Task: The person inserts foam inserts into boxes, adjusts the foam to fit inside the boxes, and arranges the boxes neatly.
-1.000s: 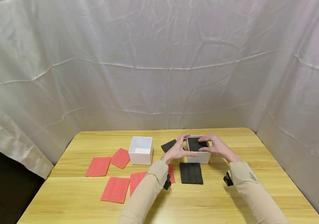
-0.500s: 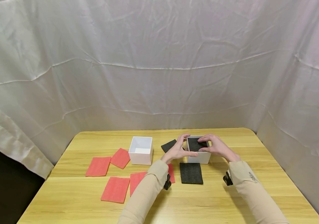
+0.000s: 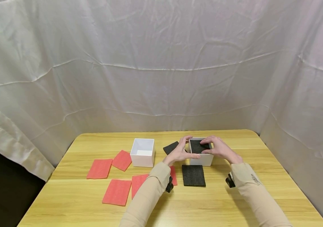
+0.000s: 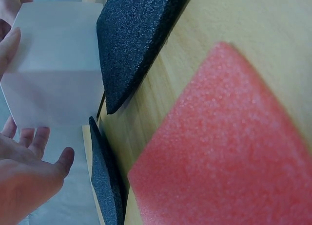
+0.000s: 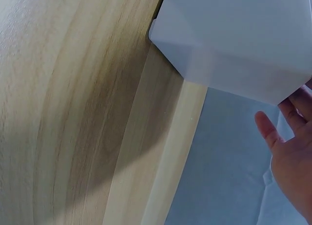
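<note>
In the head view, my left hand (image 3: 178, 153) holds the right-hand white box (image 3: 196, 161), its fingers along the left side and its thumb at the front. My right hand (image 3: 221, 147) reaches over the box's right rim, with thumb and fingers bent around a black foam square (image 3: 195, 145) that lies just below the rim. The fingertips there are partly hidden. The left wrist view shows fingers at the side of the box (image 4: 51, 98). From the right wrist, fingers (image 5: 292, 115) bend over the box's edge.
In front of the box lies a black foam square (image 3: 194, 175); another (image 3: 170, 147) lies left of it, partly covered by my hand. A second white box (image 3: 142, 160) stands further left. Several red foam squares (image 3: 116, 192) are spread across the wooden table (image 3: 201, 208), some under my left forearm.
Almost nothing has moved. My right wrist has shifted very slightly; both hands stay at the box.
</note>
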### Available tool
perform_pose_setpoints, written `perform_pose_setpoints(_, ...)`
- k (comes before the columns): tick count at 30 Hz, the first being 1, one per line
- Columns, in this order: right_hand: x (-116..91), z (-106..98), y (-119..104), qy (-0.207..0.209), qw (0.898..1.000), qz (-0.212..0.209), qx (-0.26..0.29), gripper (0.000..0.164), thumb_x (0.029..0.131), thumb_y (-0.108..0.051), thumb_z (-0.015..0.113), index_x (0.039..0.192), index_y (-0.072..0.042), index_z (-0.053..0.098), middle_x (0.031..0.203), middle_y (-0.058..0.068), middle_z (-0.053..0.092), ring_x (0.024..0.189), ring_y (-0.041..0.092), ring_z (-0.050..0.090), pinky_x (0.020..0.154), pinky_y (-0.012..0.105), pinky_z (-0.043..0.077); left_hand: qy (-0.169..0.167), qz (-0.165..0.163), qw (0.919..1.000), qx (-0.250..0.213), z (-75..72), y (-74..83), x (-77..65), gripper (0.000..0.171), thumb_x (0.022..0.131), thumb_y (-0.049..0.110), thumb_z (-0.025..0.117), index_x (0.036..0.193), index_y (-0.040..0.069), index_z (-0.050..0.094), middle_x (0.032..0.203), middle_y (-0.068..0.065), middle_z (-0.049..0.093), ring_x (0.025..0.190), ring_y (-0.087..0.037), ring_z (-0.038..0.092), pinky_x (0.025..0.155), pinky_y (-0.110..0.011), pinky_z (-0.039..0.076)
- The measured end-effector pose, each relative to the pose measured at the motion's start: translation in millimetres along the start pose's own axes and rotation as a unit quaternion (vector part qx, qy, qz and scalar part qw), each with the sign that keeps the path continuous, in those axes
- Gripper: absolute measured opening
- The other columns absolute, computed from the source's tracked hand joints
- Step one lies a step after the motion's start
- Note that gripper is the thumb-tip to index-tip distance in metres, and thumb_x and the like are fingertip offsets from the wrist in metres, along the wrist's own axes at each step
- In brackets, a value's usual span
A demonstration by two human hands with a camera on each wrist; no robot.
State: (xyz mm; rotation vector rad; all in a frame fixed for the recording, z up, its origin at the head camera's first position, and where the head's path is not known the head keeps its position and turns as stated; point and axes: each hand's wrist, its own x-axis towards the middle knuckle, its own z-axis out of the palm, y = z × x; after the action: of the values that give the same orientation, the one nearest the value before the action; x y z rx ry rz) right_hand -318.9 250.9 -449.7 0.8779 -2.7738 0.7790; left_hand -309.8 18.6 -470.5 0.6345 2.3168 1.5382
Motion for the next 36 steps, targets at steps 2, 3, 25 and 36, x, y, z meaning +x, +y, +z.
perform_pose_setpoints(2, 0.3, -0.3, -0.6, -0.002, 1.000, 0.002, -0.002, 0.035, 0.079, -0.011, 0.085, 0.110, 0.002, 0.075, 0.117, 0.024, 0.072, 0.112, 0.045, 0.064, 0.097, 0.061, 0.049, 0.000, 0.000, 1.0000, 0.000, 0.0, 0.1, -0.2, 0.091, 0.086, 0.033, 0.080, 0.158, 0.028, 0.024, 0.164, -0.005, 0.023, 0.152, -0.026, 0.028, 0.119, -0.053, 0.035)
perform_pose_setpoints(3, 0.6, -0.3, -0.7, -0.003, 1.000, 0.002, -0.003, 0.035, 0.079, -0.010, 0.085, 0.110, 0.003, 0.075, 0.117, 0.024, 0.072, 0.112, 0.045, 0.064, 0.097, 0.061, 0.049, 0.000, -0.001, 1.0000, 0.000, 0.0, 0.1, -0.4, 0.091, 0.086, 0.033, 0.080, 0.158, 0.028, 0.024, 0.164, -0.005, 0.023, 0.152, -0.026, 0.028, 0.119, -0.053, 0.035)
perform_pose_setpoints(25, -8.9, 10.0, 2.4, 0.067, 0.994, 0.030, 0.084, 0.041, 0.083, -0.010, 0.082, 0.121, 0.001, 0.070, 0.126, 0.025, 0.066, 0.117, 0.044, 0.060, 0.097, 0.061, 0.049, 0.002, 0.002, 1.0000, 0.001, -0.4, 1.5, -1.7, 0.091, 0.085, 0.033, 0.080, 0.158, 0.029, 0.025, 0.164, -0.005, 0.024, 0.152, -0.026, 0.029, 0.119, -0.054, 0.034)
perform_pose_setpoints(36, -20.9, 23.5, 8.5, 0.111, 0.967, 0.062, 0.223, 0.050, 0.095, -0.009, 0.068, 0.142, 0.002, 0.053, 0.149, 0.026, 0.047, 0.139, 0.043, 0.039, 0.112, 0.066, 0.035, 0.002, 0.004, 1.0000, 0.002, -0.9, 1.3, -1.7, 0.092, 0.085, 0.033, 0.081, 0.157, 0.028, 0.026, 0.163, -0.007, 0.026, 0.152, -0.027, 0.029, 0.120, -0.054, 0.032)
